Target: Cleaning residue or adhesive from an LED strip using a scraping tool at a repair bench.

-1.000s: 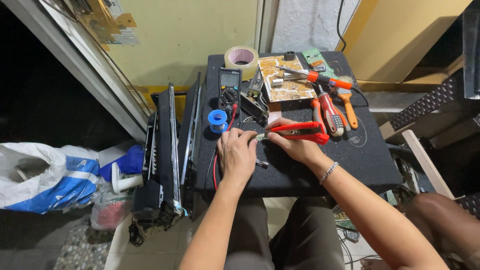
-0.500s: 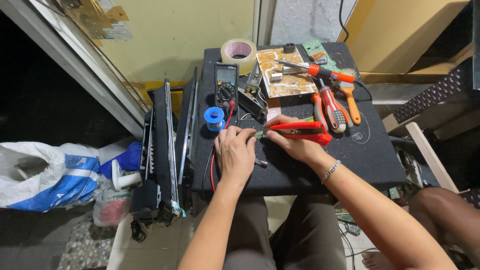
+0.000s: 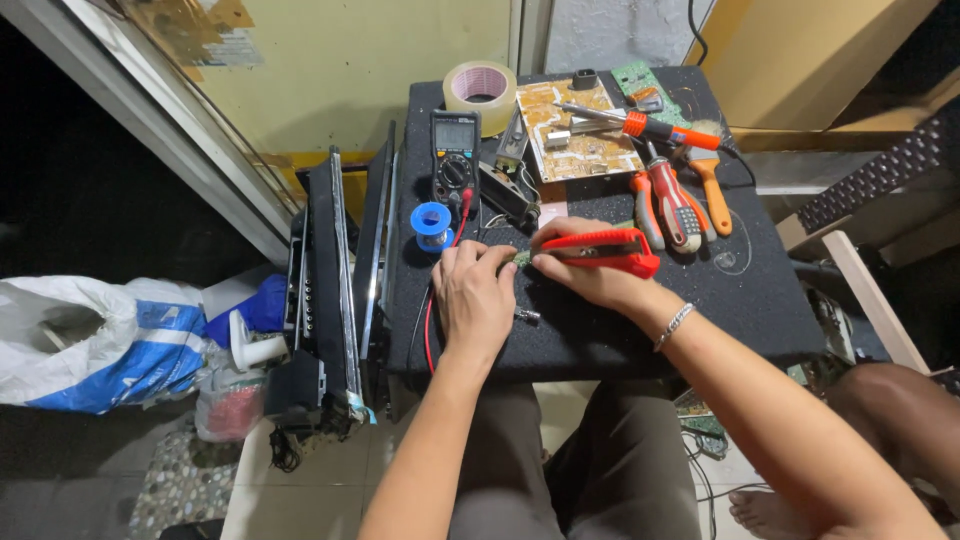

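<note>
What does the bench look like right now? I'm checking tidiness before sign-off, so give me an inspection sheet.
Surface: black speckled table, crowded at the back.
Job's things: red-handled pliers in the right hand; small part pinched at their tip by the left hand.
Clutter: multimeter, blue solder spool, tape roll, circuit board, soldering iron, brush.
Grippers: both hands bare, closed on the work.
Cables: red and black probe leads trail off the front edge.
Surroundings: flat panels leaning at the left, white and blue bag on the floor.
</note>
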